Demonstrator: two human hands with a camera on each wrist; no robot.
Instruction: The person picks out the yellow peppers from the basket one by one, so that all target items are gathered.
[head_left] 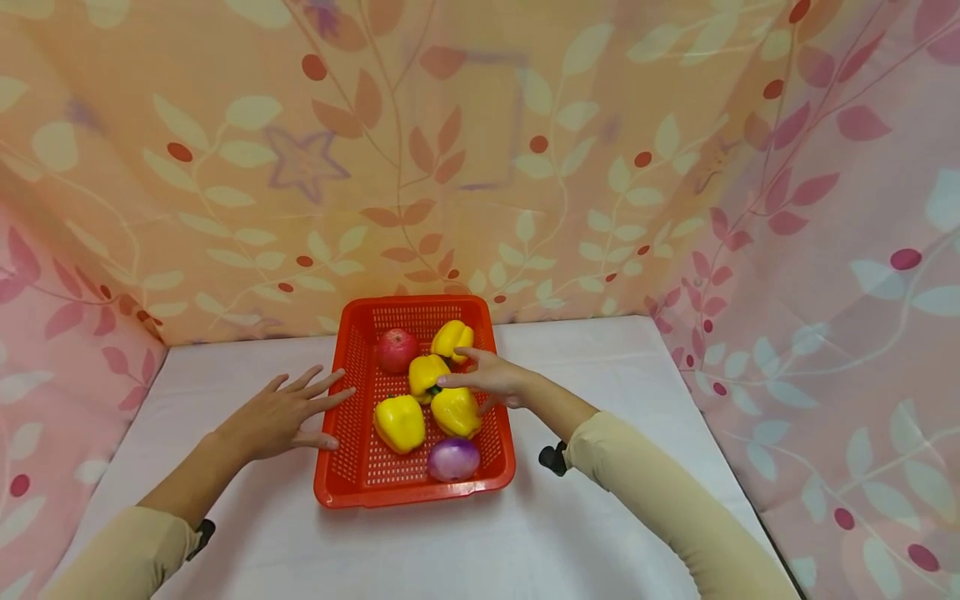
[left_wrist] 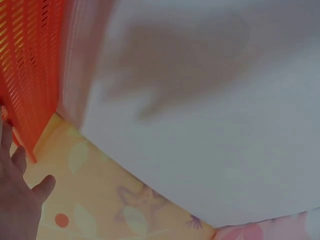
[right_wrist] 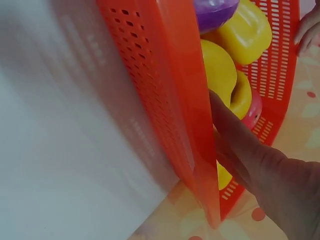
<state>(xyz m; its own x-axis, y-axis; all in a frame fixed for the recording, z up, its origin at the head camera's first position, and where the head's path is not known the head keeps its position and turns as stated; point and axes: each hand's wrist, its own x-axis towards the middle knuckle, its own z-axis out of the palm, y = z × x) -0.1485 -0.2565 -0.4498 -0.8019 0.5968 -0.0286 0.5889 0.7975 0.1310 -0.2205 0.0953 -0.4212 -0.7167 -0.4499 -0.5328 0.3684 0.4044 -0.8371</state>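
A red plastic basket (head_left: 397, 498) holds several yellow bell peppers (head_left: 400, 423), a round red fruit (head_left: 397, 350) at the back and a purple onion (head_left: 453, 459) at the front right. My left hand (head_left: 281, 417) hovers at the basket's left rim, fingers spread, with nothing in it. Over the right side, my right hand (head_left: 491, 379) reaches in above the peppers, its fingers apart. In the right wrist view its thumb (right_wrist: 240, 130) extends past the rim beside a yellow pepper (right_wrist: 218, 70); the other fingers are partly hidden there.
The basket stands on a white-covered table (head_left: 600, 400) against a leaf-patterned curtain (head_left: 487, 167) at the back. Similar pink cloth (head_left: 840, 333) hangs at both sides. Each wrist wears a black strap (head_left: 553, 458).
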